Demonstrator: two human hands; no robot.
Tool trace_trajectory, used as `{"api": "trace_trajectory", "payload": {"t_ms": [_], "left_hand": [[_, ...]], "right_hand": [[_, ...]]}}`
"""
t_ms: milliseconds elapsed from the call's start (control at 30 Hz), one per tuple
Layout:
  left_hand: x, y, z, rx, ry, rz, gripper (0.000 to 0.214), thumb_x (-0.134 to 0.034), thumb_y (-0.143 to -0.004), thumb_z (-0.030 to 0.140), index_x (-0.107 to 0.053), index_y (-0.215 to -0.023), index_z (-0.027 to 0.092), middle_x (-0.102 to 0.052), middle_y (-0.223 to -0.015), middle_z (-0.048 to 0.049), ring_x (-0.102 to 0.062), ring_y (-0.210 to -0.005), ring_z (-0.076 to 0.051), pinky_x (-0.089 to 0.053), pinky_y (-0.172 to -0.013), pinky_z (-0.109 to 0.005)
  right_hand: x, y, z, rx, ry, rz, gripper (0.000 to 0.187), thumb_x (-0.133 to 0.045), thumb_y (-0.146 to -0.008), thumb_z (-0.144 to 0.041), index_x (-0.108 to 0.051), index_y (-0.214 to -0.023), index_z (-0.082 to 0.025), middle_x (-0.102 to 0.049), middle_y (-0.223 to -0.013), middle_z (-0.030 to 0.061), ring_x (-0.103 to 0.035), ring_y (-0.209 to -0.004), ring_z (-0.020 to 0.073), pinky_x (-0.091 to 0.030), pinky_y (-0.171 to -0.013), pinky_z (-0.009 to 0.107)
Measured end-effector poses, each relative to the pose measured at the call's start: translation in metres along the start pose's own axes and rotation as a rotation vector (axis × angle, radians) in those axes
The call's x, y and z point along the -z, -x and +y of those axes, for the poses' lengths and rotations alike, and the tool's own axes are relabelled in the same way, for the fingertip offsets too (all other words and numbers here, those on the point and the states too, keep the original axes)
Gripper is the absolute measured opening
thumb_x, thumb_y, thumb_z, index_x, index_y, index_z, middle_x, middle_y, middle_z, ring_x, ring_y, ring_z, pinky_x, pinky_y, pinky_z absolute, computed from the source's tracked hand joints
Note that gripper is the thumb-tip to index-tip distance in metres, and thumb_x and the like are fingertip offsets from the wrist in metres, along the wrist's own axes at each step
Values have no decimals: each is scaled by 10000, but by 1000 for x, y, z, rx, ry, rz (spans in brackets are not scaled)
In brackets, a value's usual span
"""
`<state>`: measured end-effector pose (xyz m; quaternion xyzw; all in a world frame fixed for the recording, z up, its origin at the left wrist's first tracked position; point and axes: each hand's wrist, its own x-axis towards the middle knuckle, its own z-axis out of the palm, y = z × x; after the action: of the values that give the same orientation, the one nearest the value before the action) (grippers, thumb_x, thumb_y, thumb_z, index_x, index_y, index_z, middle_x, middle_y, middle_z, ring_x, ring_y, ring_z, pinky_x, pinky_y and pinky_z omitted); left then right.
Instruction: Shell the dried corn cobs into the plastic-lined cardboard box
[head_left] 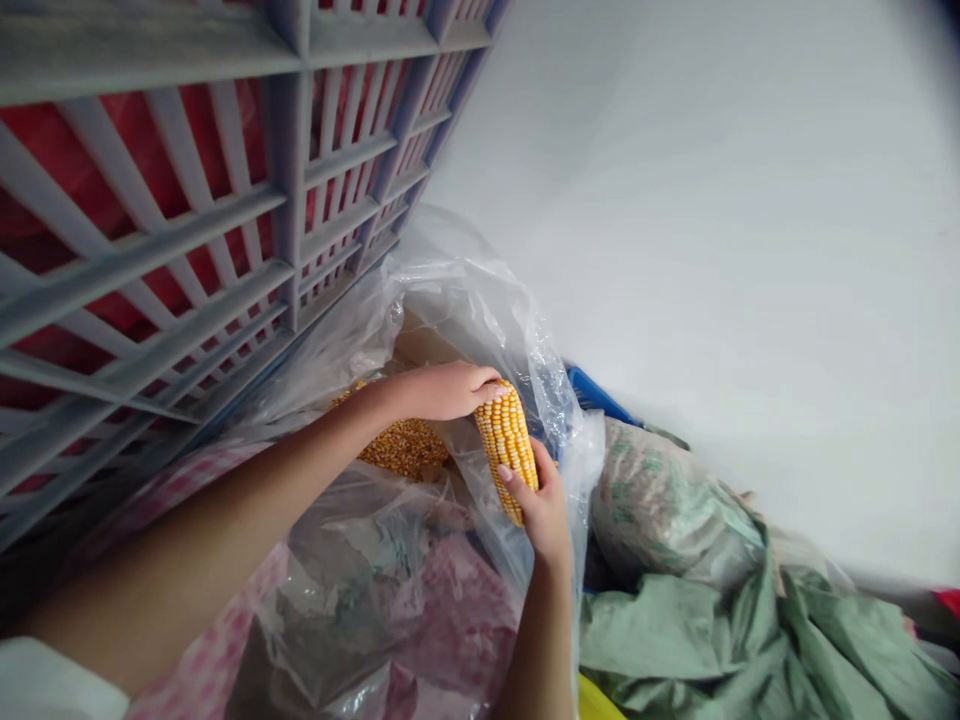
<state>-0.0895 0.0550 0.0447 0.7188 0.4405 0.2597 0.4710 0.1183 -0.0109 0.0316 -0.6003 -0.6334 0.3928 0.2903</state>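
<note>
Between both hands is an ear of corn [504, 440] with yellow kernels, tilted and held over an opened clear plastic bag [555, 400]. My left hand [454, 388] grips its upper end, the thumb pressed on the kernels near the tip. Lower down, my right hand [541, 495] wraps round the ear, its thumb across the front. Loose corn kernels [409, 448] lie inside the bag, below and left of the ear; my left forearm hides part of them.
A grey plastic crate [292, 180] with red material behind its slats rises at the left. A white wall [712, 200] stands behind. On the right are a stuffed woven sack [667, 500] and green cloth [675, 630]. Pink checked fabric [247, 610] lies at the lower left.
</note>
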Motion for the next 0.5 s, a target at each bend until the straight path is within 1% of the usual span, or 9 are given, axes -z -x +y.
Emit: {"api": "trace_trajectory", "payload": {"t_ms": [133,300,500], "left_hand": [[-2,0,0,21,-32,-2,475,-260,-849,436,-537,-1149,193,-591,-1157,-108,-542,-1016,-228,-363,-846,-310],[-6,-2,-4,19,-46,25,486,-240,-851,454,-554,-1120,199,-598,-1143,-111,-547,-1008,-231,-369,-844,-318],[-11,-3,-7,27,-116,19,504,-190,-865,429,-548,-1105,170,-595,-1138,-135,-545,-1019,-236,-369,-852,-333]], "right_hand": [[-1,0,0,-16,-21,-6,425,-637,-671,-371,-546,-1048,-196,-607,-961,38,-559,-839,189,-455,-756,321],[-2,0,1,-19,-37,-5,415,-626,-679,-365,-554,-1044,-182,-619,-956,46,-564,-844,194,-458,-760,327],[-3,-1,3,-39,-36,0,416,-621,-678,-373,-561,-1043,-184,-620,-969,48,-567,-861,203,-459,-768,337]]}}
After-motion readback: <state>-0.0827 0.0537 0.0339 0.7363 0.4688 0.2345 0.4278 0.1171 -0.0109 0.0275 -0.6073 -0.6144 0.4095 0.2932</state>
